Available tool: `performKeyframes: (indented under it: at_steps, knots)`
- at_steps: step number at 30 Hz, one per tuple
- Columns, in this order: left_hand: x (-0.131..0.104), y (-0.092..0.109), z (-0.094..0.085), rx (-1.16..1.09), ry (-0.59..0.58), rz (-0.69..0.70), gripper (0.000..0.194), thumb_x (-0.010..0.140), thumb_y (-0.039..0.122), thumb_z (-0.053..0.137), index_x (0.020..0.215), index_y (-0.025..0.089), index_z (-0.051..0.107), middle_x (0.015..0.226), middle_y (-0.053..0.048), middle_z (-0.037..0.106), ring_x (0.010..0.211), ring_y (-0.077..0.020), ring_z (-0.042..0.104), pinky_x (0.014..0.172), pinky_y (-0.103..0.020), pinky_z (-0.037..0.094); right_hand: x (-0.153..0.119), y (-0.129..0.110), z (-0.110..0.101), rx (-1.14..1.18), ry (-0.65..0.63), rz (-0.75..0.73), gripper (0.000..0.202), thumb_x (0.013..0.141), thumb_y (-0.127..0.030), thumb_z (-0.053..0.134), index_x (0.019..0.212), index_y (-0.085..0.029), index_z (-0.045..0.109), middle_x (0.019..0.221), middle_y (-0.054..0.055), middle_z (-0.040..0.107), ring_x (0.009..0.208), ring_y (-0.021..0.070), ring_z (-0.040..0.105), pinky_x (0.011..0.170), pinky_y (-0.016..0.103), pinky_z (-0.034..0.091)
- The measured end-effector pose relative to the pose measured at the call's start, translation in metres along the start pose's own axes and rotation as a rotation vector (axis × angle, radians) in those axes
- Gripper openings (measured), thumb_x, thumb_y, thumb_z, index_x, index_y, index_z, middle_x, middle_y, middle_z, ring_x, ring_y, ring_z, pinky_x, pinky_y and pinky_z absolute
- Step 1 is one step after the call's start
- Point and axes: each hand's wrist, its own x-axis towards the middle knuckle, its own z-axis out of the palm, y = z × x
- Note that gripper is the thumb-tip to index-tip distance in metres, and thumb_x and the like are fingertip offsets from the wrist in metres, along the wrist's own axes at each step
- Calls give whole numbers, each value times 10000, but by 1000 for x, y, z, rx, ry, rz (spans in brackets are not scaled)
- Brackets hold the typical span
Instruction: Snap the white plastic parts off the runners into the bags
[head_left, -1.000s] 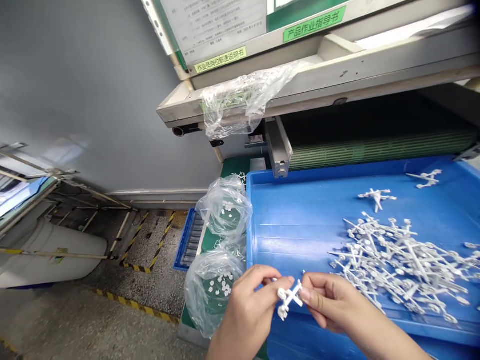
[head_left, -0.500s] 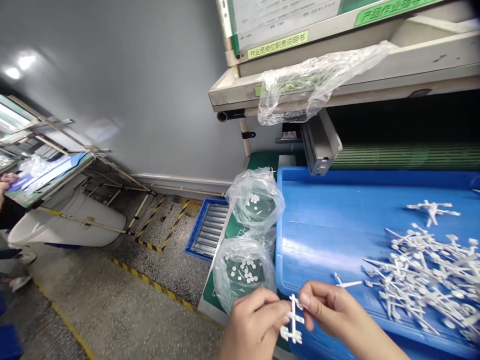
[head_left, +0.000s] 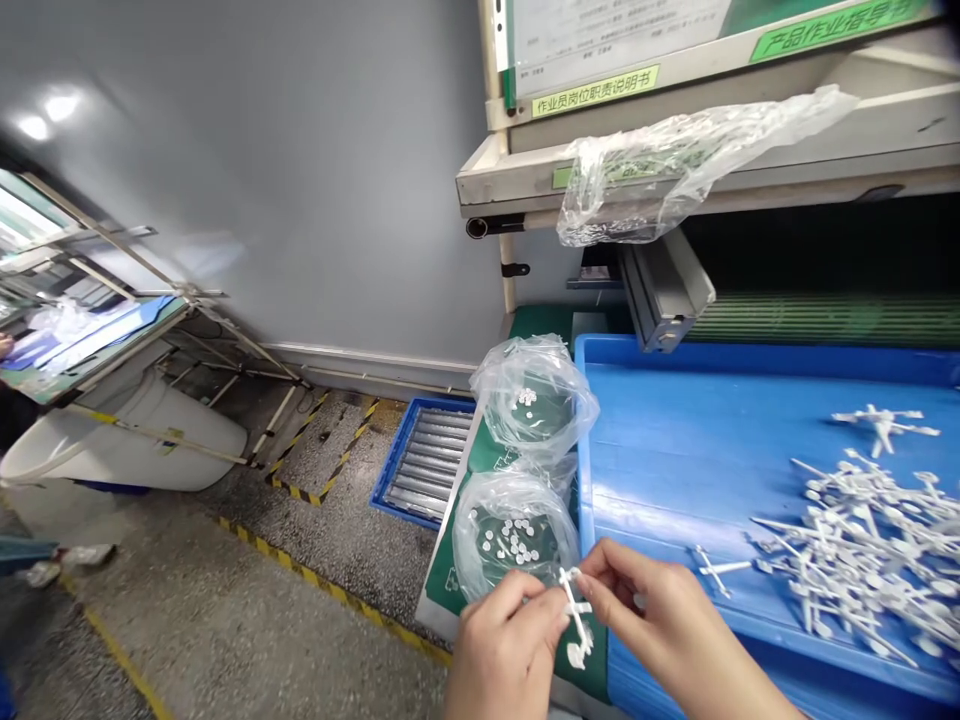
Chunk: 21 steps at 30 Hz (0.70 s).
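Left hand [head_left: 504, 655] and right hand [head_left: 660, 630]: fingertips pinching one white plastic moulded sprue [head_left: 576, 622] (over the clear bag of small white parts [head_left: 516, 535]), beside blue plastic tray [head_left: 675, 470]

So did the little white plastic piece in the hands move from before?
Yes. The small white plastic sprue has shifted left off the blue plastic tray, toward the near clear plastic bag of white bits.

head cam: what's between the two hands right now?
In the head view, a small white plastic sprue spans the gap, pinched by the left hand and right hand. Behind it lies the near bag of white bits.
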Motion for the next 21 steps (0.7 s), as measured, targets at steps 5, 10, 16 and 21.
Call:
performKeyframes:
  at_steps: [5,10,16,21]
  knots:
    - [5,-2,-4,18,11,-4,213,803,148,436,823,191,644,687,-27,599,585,-113,566,546,-191,427,4,-4,-2,-29,46,-21,215,803,-325,433,655,-178,488,539,-26,488,494,101,433,477,208,307]
    - [13,-4,-11,-351,1,-40,177,774,173,500,803,202,672,705,-43,603,601,-117,555,525,-191,420,13,-2,-14,511,-193,69,262,733,-393,569,654,-153,500,533,-25,495,475,69,374,454,190,262]
    - [19,2,-12,-1503,-94,-364,183,664,348,658,670,165,647,565,17,522,337,19,331,339,-111,251,6,2,-4,1218,-385,5,301,689,-406,645,677,-155,479,459,-65,454,350,-2,194,362,146,159]
    - [23,18,-20,-1620,-16,-387,151,666,296,669,705,153,638,605,7,553,335,41,328,331,-90,211,0,-13,-17,708,-25,-454,85,741,-269,619,758,-185,614,603,12,601,504,72,512,466,166,386]
